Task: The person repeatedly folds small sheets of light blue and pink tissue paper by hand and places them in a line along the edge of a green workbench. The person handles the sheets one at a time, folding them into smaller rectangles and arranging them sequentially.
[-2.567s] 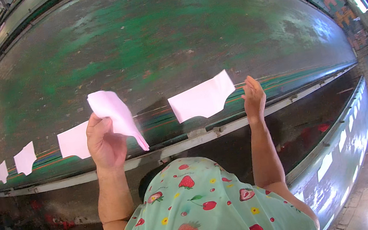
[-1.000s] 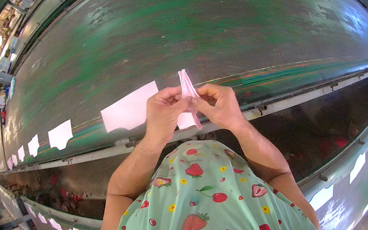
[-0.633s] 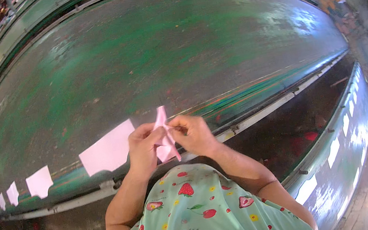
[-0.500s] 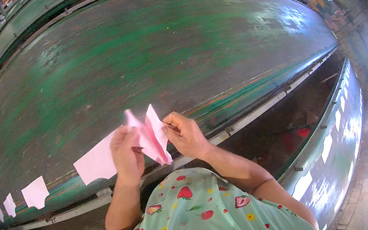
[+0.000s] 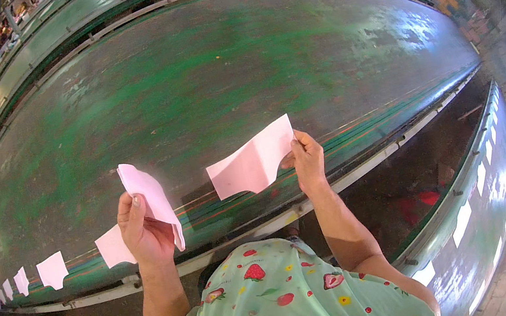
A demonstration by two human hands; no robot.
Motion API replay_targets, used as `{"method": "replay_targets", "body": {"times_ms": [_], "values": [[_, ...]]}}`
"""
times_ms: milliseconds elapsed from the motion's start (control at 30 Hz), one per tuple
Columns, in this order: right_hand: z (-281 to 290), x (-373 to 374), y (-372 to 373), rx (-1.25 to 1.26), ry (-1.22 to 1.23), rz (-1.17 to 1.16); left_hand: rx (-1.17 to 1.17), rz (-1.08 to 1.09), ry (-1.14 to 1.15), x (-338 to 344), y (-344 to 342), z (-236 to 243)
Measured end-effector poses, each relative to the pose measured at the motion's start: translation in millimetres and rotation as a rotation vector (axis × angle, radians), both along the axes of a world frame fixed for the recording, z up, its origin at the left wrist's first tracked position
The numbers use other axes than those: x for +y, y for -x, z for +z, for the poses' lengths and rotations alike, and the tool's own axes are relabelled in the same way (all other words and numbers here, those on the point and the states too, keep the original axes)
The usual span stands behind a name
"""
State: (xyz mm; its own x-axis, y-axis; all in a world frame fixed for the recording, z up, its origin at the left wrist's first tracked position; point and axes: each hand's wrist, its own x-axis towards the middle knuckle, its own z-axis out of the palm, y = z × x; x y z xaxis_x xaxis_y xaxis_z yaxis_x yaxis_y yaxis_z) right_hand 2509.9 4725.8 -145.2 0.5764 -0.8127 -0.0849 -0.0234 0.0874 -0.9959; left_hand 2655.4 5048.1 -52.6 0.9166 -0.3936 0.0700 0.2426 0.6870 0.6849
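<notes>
My left hand is closed round a folded bundle of pink fabric pieces, held upright over the table's near edge. The bundle's layers are pressed too close to count. With my right hand I pinch a single pink fabric piece by its right end. That piece is spread out flat, with a curved notch in its lower edge, at or just above the table surface; contact cannot be made out. Behind my left hand lies another pink piece, partly hidden by it.
A long, worn green table stretches ahead. Several pale pink pieces lie in a row along its near edge to the left. At the right, a second table bears several pale pieces. A dark gap with a metal rail separates the tables.
My hands have parted. The right hand has moved right, drawing one pink piece away from the bundle and spreading it. The left hand has shifted left with the bundle.
</notes>
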Motion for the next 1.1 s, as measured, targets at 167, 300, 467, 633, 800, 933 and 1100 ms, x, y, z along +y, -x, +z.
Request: {"method": "replay_targets", "body": {"times_ms": [167,300,467,633,800,933,1100], "values": [[-47.1,-94.9,50.6,0.112,0.126,-0.166,0.05,0.051,-0.015,-101.4,59.4,4.4],[-49.4,-154.7,93.0,0.036,-0.017,-0.034,0.035,-0.087,-0.08,-191.5,99.5,-13.7],[-19.9,-177.1,112.4,-0.046,-0.037,0.186,0.121,-0.228,-0.34,-273.6,141.8,-39.7],[3.5,-156.3,120.6,-0.157,0.009,0.375,0.118,-0.248,-0.373,-311.4,167.9,-50.3],[28.5,-150.2,124.7,-0.184,0.446,0.418,0.112,-0.313,-0.4,-319.8,169.0,-46.9],[53.1,-148.0,126.3,-0.081,0.462,0.446,0.123,-0.346,-0.362,-320.4,167.8,-43.6],[71.0,-142.1,121.3,0.059,0.483,0.449,0.114,-0.355,-0.328,-314.0,165.3,-43.5]]}}
